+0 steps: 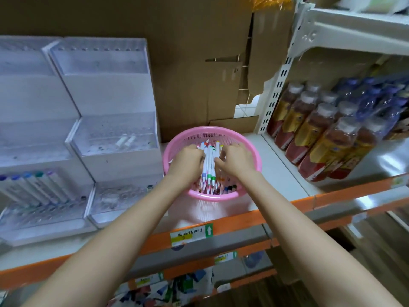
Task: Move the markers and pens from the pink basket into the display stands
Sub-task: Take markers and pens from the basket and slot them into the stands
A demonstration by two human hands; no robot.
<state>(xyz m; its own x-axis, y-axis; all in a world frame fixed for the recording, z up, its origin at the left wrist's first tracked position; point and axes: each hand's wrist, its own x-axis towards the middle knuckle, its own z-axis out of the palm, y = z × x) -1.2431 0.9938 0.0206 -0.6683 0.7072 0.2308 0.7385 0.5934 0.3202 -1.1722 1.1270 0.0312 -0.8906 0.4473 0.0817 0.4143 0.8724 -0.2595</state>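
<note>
A round pink basket [254,156] sits on the white shelf and holds several white markers with coloured bands. Both hands are inside it. My left hand [188,160] and my right hand [236,160] press from either side on one bundle of markers [209,165] that stands a little above the rest. Two stepped clear display stands are to the left. The nearer stand [115,138] has two white markers [126,140] on its middle tier. The far-left stand [33,134] holds a row of markers [33,187] with blue, teal and purple caps on its lower tier.
Brown cardboard [199,63] lines the back of the shelf. Right of a white upright [274,89], rows of bottles [321,134] fill the neighbouring shelf. An orange shelf edge [243,220] with price labels runs along the front, with packaged goods on the shelf below.
</note>
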